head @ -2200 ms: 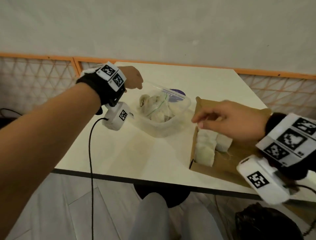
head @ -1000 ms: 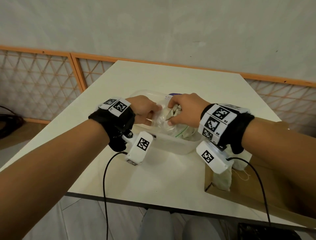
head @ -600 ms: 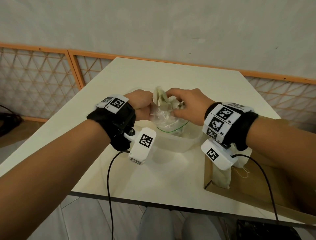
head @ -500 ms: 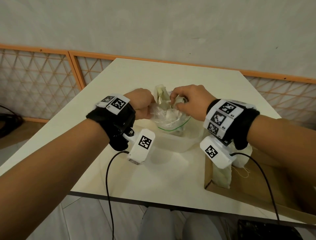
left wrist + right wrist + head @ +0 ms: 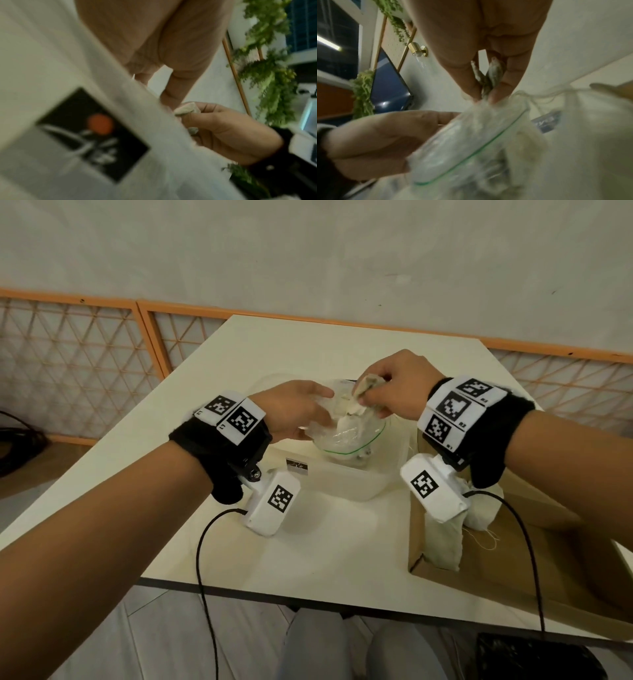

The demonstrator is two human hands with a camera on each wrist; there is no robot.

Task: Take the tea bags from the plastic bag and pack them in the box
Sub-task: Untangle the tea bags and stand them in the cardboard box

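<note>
Right hand (image 5: 397, 392) pinches a crumpled pale tea bag (image 5: 368, 385) (left hand (image 5: 294, 412) grips plastic bag (image 5: 346, 433)).

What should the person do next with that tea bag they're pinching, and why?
Probably lift the right hand clear and carry its tea bag over to the cardboard box. The bag is already pinched above the mouth of the plastic bag, which the left hand holds, and the box already has tea bags in it.
</note>
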